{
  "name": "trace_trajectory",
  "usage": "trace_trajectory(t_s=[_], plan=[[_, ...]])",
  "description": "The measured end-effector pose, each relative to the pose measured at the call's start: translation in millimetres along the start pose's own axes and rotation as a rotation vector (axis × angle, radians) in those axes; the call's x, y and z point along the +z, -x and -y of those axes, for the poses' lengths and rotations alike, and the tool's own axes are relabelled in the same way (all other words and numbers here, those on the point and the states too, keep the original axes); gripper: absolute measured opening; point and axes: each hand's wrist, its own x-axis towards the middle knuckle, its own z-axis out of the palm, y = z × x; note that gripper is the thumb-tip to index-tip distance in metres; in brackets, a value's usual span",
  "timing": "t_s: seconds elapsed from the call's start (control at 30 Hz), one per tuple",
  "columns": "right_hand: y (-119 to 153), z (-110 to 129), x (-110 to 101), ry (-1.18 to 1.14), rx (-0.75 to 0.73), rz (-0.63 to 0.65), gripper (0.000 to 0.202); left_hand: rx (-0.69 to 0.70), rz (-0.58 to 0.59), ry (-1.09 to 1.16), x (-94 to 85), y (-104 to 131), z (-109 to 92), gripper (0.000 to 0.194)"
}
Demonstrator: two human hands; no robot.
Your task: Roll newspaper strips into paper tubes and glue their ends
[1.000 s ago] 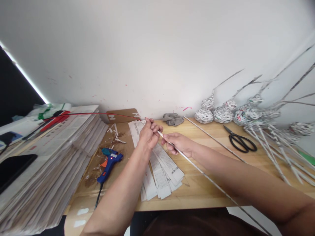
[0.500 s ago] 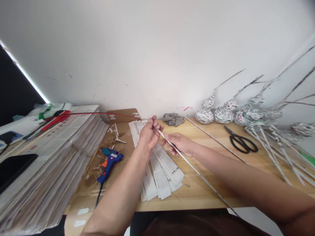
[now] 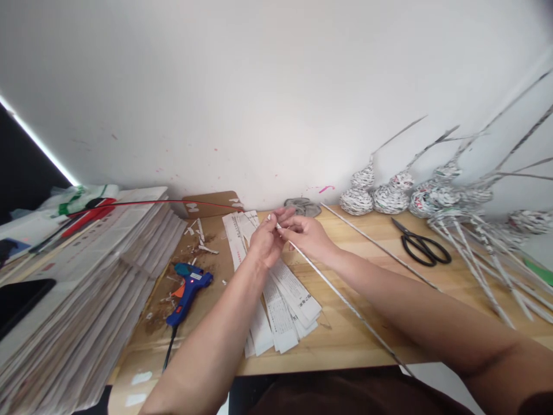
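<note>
A long thin rolled paper stick [image 3: 341, 295] slants from my hands down to the right, past the table's front edge. My left hand [image 3: 268, 236] pinches its upper end between thumb and fingers. Close beside it, my right hand [image 3: 309, 233] grips the same stick with thumb and fingers, almost touching the left. Below the hands, printed paper strips [image 3: 287, 308] lie fanned out on the wooden table [image 3: 358, 340]. Behind the hands, a grey cloth [image 3: 307, 206] rests by the wall.
Left are a blue glue gun [image 3: 189, 294] on cardboard and a tall newspaper stack [image 3: 112, 282]. To the right lie another paper stick [image 3: 375, 243], black scissors [image 3: 423, 245], woven gourd shapes [image 3: 391, 199] and loose paper sticks [image 3: 488, 274].
My right hand has slid up the stick to meet my left hand. The dark item that showed by my right fingers is no longer visible. The view has shifted slightly.
</note>
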Motion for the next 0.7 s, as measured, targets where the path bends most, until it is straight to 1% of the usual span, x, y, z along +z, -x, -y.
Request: trace_trajectory(t_s=[0.07,0.13,0.23,0.33,0.4,0.47,0.6,0.67,0.7], plan=[[-0.9,-3.5,-1.9,-0.197,0.130,-0.001,0.025,-0.025,0.019,-0.056,-1.2,0.2,-0.4,0.018],[-1.0,-5.5,-4.9,-0.346,0.221,-0.029,0.028,-0.033,0.050,-0.098,-3.1,0.4,-1.3,0.020],[-1.3,-5.0,-10.5,-0.481,0.273,-0.046,0.028,-0.052,0.091,-0.106,-5.6,0.1,-3.3,0.025],[-2.0,-2.5,-14.7,-0.537,0.322,-0.063,0.025,-0.098,0.084,-0.101,-7.0,-1.0,-4.6,0.021],[-2.2,-2.3,-15.2,-0.534,0.336,-0.075,0.024,-0.110,0.056,-0.118,-7.4,-1.8,-4.2,0.017],[-2.1,-3.8,-13.9,-0.484,0.316,-0.101,0.023,-0.110,0.027,-0.151,-7.7,-2.2,-2.8,0.016],[-0.9,-7.8,-9.8,-0.242,0.179,-0.163,0.019,-0.113,-0.034,-0.209,-8.7,-2.2,0.4,0.023],[0.7,-8.0,-9.2,-0.123,0.103,-0.151,0.019,-0.113,-0.093,-0.220,-9.8,-3.0,0.8,0.025],[2.0,-7.7,-9.5,-0.082,0.089,-0.133,0.020,-0.112,-0.124,-0.225,-10.6,-3.8,0.6,0.026]])
